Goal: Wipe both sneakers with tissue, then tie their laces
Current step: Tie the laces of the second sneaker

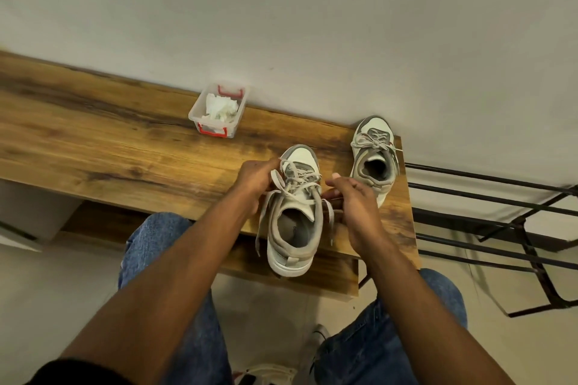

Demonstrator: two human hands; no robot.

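Grey laces (281,184) are pinched taut in each hand's grip, left hand (255,180) and right hand (353,206), steadying the near sneaker (294,228) for knotting.

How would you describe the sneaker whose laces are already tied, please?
Find the wooden bench along the wall and follow it to its right end. The tied sneaker stands there untouched; the other sneaker has loose laces, held by both hands.

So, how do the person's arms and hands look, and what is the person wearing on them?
Both forearms are bare, with no watch, bracelet or glove visible. The left hand and right hand show no rings. A dark sleeve edge appears at the left upper arm. Blue jeans cover the legs.
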